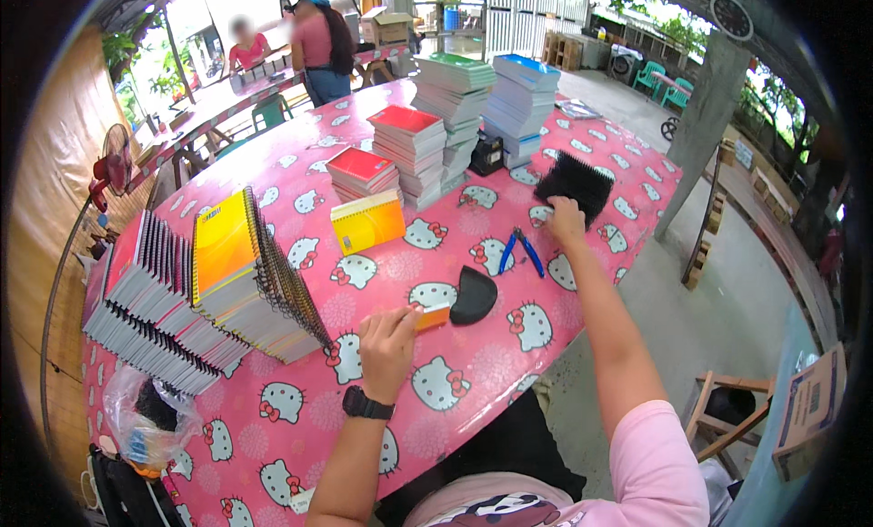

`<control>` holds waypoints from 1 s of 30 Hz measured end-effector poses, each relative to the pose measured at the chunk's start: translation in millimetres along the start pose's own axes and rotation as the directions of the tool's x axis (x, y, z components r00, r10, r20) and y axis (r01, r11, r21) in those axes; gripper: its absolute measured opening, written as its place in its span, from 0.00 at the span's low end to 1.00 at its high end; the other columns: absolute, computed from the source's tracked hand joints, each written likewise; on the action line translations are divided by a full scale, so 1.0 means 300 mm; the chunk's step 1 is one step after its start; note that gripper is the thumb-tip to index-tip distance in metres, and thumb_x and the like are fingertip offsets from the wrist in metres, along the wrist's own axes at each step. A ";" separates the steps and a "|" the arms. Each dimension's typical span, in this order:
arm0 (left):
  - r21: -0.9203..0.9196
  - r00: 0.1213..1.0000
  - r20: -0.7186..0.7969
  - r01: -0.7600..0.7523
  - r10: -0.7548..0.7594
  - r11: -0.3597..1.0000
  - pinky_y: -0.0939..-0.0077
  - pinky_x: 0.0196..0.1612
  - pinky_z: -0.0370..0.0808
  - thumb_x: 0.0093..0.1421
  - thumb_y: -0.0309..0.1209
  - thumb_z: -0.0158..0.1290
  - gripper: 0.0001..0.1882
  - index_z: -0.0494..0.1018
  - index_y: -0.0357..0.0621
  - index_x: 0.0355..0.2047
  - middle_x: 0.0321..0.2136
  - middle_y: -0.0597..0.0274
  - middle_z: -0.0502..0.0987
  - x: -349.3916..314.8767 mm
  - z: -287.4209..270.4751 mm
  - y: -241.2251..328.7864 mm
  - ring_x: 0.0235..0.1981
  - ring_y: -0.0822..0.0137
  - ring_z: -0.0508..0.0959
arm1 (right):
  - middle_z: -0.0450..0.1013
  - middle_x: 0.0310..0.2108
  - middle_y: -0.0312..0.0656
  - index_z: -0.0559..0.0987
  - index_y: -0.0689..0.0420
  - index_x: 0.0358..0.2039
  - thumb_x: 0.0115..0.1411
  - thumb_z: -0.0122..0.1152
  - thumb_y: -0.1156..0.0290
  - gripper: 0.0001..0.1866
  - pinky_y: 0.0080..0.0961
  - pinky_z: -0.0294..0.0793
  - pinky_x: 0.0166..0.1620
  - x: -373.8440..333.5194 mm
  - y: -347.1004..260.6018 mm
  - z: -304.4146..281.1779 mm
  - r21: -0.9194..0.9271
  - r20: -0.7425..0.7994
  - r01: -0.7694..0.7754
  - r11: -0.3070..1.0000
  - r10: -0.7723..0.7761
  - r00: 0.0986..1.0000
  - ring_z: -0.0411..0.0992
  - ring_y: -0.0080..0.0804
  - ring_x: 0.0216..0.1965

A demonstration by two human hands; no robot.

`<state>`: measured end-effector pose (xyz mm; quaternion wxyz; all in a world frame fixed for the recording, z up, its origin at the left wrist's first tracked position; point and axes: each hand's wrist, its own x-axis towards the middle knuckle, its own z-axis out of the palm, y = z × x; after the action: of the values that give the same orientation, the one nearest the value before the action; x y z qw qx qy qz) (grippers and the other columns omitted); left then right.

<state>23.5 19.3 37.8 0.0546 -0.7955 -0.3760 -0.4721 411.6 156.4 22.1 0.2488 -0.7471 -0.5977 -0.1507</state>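
My left hand (386, 350), with a black watch on its wrist, is closed on a small orange notebook (434, 317) just above the table. Beside the notebook's far end lies a black half-round piece (474, 295). Farther right, my right hand (565, 221) reaches out, its fingers bent and pinching at the near left edge of a pile of black binding coils (577, 183). How many coils are between the fingers is hidden. Blue-handled pliers (522, 253) lie spread between my hands. A small yellow spiral notebook (367, 223) stands beyond my left hand.
Tall stacks of yellow (225, 240) and red spiral notebooks (127, 256) stand at left, near a clear plastic bag (144, 416). Red (406, 120), green (456, 69) and blue pads (526, 68) are piled at the back. Two people are at a far table (259, 93). A concrete post (705, 131) rises at right.
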 end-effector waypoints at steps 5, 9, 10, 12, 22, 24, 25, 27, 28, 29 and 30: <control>0.017 1.000 0.011 0.011 -0.011 1.000 0.69 0.36 0.65 0.47 0.24 0.54 0.12 0.75 0.47 0.35 0.30 0.65 0.74 -0.023 0.000 -0.023 0.31 0.65 0.73 | 0.66 0.43 0.43 0.73 0.54 0.42 0.47 0.59 0.67 0.19 0.44 0.67 0.44 0.017 -0.025 0.024 -0.239 0.178 0.013 0.971 0.031 0.984 0.62 0.44 0.49; 0.026 0.999 0.031 0.017 -0.018 1.000 0.68 0.37 0.66 0.47 0.24 0.53 0.13 0.74 0.47 0.36 0.30 0.66 0.73 -0.022 -0.007 -0.020 0.32 0.65 0.73 | 0.65 0.43 0.44 0.72 0.54 0.42 0.46 0.60 0.66 0.21 0.43 0.69 0.44 0.034 -0.001 0.052 -0.203 0.079 0.056 0.978 -0.041 0.996 0.62 0.45 0.49; 0.036 0.999 0.044 0.024 -0.025 0.999 0.68 0.37 0.66 0.47 0.24 0.53 0.14 0.74 0.48 0.36 0.30 0.66 0.73 -0.021 -0.011 -0.019 0.33 0.65 0.73 | 0.66 0.43 0.44 0.72 0.54 0.42 0.46 0.60 0.66 0.20 0.42 0.70 0.43 0.032 -0.010 0.061 -0.194 0.092 0.046 0.980 -0.028 0.995 0.62 0.46 0.49; 0.030 0.999 0.046 0.012 -0.014 0.999 0.68 0.38 0.66 0.47 0.25 0.52 0.14 0.74 0.48 0.37 0.30 0.66 0.73 -0.013 -0.004 -0.007 0.33 0.65 0.73 | 0.65 0.43 0.44 0.72 0.53 0.40 0.47 0.60 0.68 0.17 0.41 0.71 0.41 0.032 0.042 0.091 -0.148 0.035 0.012 0.989 -0.007 0.999 0.62 0.47 0.48; 0.025 1.000 -0.022 0.012 -0.011 1.000 0.68 0.39 0.66 0.45 0.24 0.51 0.15 0.75 0.52 0.36 0.30 0.68 0.73 -0.041 0.007 -0.027 0.33 0.64 0.73 | 0.70 0.36 0.48 0.72 0.54 0.35 0.47 0.60 0.67 0.14 0.41 0.71 0.40 0.060 0.024 0.099 -0.154 0.194 0.083 0.985 -0.052 0.980 0.69 0.48 0.40; 0.009 1.000 -0.031 0.007 -0.006 1.000 0.68 0.40 0.66 0.46 0.24 0.51 0.15 0.75 0.52 0.36 0.30 0.68 0.73 -0.036 0.010 -0.019 0.33 0.65 0.72 | 0.70 0.36 0.49 0.72 0.55 0.36 0.48 0.61 0.65 0.15 0.42 0.71 0.41 0.069 0.049 0.104 -0.099 0.241 0.095 0.991 -0.069 0.968 0.69 0.49 0.40; 0.004 0.999 -0.034 0.007 -0.007 1.000 0.68 0.40 0.65 0.46 0.24 0.51 0.15 0.75 0.52 0.36 0.31 0.68 0.73 -0.036 0.008 -0.016 0.33 0.65 0.72 | 0.72 0.34 0.51 0.74 0.56 0.34 0.46 0.62 0.65 0.15 0.42 0.71 0.40 0.069 0.050 0.103 -0.006 0.235 0.158 0.987 -0.152 0.960 0.71 0.49 0.38; 0.002 0.999 -0.029 0.022 -0.022 1.000 0.68 0.40 0.65 0.47 0.25 0.51 0.15 0.75 0.52 0.37 0.31 0.68 0.73 -0.041 -0.003 -0.022 0.33 0.65 0.72 | 0.73 0.33 0.51 0.75 0.58 0.32 0.46 0.63 0.66 0.14 0.41 0.71 0.40 0.054 -0.013 0.084 0.066 0.393 0.179 0.982 -0.191 0.900 0.72 0.48 0.37; -0.008 0.999 -0.033 0.025 -0.025 1.000 0.68 0.40 0.65 0.47 0.25 0.51 0.15 0.75 0.52 0.37 0.31 0.68 0.73 -0.038 -0.007 -0.019 0.33 0.65 0.72 | 0.74 0.32 0.50 0.76 0.59 0.32 0.45 0.63 0.66 0.14 0.40 0.71 0.39 0.050 -0.047 0.036 0.092 0.462 0.184 0.979 -0.206 0.863 0.72 0.48 0.37; -0.011 0.999 -0.031 0.027 -0.027 1.000 0.68 0.40 0.65 0.48 0.26 0.51 0.14 0.74 0.52 0.37 0.31 0.68 0.73 -0.040 -0.007 -0.017 0.33 0.65 0.72 | 0.75 0.29 0.51 0.78 0.60 0.30 0.46 0.64 0.66 0.13 0.37 0.72 0.37 0.048 -0.039 0.054 0.072 0.438 0.242 0.968 -0.248 0.864 0.74 0.47 0.33; -0.014 0.999 -0.032 0.029 -0.029 0.999 0.68 0.40 0.65 0.49 0.27 0.51 0.14 0.74 0.51 0.37 0.31 0.68 0.73 -0.044 -0.003 -0.018 0.33 0.66 0.72 | 0.75 0.29 0.52 0.78 0.59 0.30 0.45 0.64 0.67 0.12 0.38 0.72 0.37 0.036 -0.043 0.034 0.094 0.422 0.198 0.976 -0.219 0.880 0.73 0.48 0.34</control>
<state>15.8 15.6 26.5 0.0483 -0.7826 -0.3832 -0.4882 400.8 172.8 21.8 0.1110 -0.6871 -0.7180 0.0063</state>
